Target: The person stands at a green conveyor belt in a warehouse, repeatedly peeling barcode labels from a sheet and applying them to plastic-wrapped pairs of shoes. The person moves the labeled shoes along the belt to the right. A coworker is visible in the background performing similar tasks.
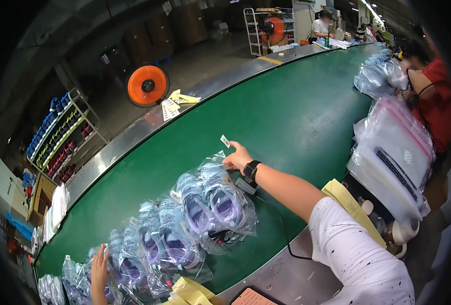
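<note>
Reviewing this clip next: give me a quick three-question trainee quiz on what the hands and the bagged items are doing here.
1. True or false: the right hand holds a small white tag above the green belt.
2. What does the left hand rest on?
A. a yellow cloth
B. the row of clear bags with purple items
C. the orange fan
3. Fill in: the right wrist wears a black ____.

Key: 1 true; 2 B; 3 watch.
</note>
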`<state>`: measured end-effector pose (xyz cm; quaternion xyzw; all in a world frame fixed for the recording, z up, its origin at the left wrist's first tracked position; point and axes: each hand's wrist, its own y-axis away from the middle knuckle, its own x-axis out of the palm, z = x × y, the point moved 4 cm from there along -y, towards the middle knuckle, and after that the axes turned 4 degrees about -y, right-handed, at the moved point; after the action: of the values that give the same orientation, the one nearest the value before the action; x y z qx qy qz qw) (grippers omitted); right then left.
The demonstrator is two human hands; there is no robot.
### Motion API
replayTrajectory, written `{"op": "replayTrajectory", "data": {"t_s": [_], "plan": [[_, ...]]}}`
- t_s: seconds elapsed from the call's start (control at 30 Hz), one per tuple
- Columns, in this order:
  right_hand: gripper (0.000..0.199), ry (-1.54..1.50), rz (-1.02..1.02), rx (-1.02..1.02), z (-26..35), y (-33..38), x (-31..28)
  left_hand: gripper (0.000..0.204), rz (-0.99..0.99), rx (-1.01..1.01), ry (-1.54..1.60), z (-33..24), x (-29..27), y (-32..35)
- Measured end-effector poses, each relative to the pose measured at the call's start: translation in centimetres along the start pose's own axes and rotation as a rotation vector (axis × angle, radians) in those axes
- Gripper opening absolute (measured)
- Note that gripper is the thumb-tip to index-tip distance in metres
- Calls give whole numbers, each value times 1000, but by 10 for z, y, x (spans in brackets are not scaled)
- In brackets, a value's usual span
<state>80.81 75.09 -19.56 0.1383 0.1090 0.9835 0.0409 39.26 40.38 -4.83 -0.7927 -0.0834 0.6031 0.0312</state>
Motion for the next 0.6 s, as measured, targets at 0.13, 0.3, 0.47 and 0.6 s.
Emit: {"op": "replayTrajectory", "data": {"t_s": [0.13, 0.3, 0.47, 0.6], "plan": [[74, 144, 29, -63, 10, 3, -23, 54, 51, 331, -384, 70, 0, -51], [25, -79, 90, -105, 44, -13, -33, 59, 19, 451, -561, 114, 0, -60], [14, 81, 358, 44, 33, -32, -16, 64, 8, 488, -592, 143, 7, -67], [11, 163, 336, 42, 16, -36, 1, 73, 86, 507, -537, 169, 18, -68]]}}
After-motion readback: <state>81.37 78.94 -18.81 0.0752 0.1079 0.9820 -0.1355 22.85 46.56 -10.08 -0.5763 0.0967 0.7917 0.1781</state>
